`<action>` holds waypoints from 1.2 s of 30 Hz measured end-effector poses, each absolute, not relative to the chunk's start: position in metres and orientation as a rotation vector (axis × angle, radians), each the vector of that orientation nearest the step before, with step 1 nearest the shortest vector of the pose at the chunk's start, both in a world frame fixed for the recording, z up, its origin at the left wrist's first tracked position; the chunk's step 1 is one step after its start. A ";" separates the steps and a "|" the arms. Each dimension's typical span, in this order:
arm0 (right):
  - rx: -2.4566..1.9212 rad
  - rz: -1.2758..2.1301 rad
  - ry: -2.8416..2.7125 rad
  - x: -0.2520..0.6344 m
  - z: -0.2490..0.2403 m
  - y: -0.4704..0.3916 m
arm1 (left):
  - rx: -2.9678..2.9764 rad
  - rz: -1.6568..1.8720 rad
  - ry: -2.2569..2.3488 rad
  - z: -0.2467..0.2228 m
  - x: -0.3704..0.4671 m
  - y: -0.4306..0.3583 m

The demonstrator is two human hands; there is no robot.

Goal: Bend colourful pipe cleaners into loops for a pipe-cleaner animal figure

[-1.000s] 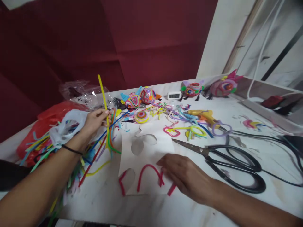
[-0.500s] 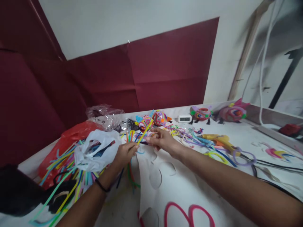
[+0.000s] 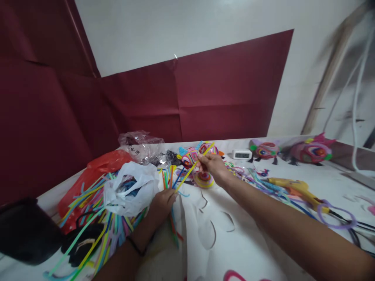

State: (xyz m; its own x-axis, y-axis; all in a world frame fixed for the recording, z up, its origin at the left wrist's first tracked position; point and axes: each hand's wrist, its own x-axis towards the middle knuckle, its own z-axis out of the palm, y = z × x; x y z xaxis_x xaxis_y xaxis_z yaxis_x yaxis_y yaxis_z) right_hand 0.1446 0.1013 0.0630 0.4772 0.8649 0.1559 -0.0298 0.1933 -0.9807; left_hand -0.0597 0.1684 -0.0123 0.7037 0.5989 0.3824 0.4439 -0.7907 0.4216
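A yellow pipe cleaner (image 3: 186, 175) slants up to the right between my two hands. My left hand (image 3: 164, 201) is closed on its lower end, beside a bunch of colourful pipe cleaners (image 3: 170, 177). Higher up, the fingers of my right hand (image 3: 213, 166) pinch the same yellow stem, whose tip sticks out above them. Just behind that hand are colourful fish-like craft pieces (image 3: 189, 156), partly covered. A round striped piece with a yellow rim (image 3: 204, 179) lies below the right hand. White paper with cut-out holes (image 3: 216, 242) spreads under my right forearm.
At left, a white plastic bag (image 3: 131, 195) and red bag (image 3: 99, 168) lie among many pipe cleaners. A yellow glue gun (image 3: 295, 188) with a cable is at right. Along the back stand a small digital clock (image 3: 241, 154) and two more craft fish (image 3: 265, 150).
My right hand has moved onto the yellow pipe cleaner and now grips its upper part. The view has shifted, so the table items appear further right, and the round striped piece has come into sight.
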 end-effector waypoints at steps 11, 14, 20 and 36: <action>-1.031 0.553 -0.738 0.164 0.081 0.084 | 2.584 0.728 0.810 -0.016 -0.061 0.168; -0.995 0.487 -0.694 0.172 0.088 0.073 | 2.558 0.726 0.812 -0.017 -0.062 0.168; -0.919 0.384 -0.636 0.200 0.099 0.046 | 2.443 0.721 0.886 -0.013 -0.062 0.169; -0.910 0.343 -0.636 0.204 0.106 -0.035 | 2.549 0.403 1.448 0.012 -0.073 0.144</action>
State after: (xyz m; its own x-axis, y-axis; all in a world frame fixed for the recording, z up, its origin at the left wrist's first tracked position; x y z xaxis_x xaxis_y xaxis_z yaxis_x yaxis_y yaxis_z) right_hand 0.2045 -0.0354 0.1063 0.7673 0.5289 0.3627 -0.0128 0.5781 -0.8158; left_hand -0.0730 0.1440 0.0119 0.4884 0.8607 0.1440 0.8112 -0.5086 0.2887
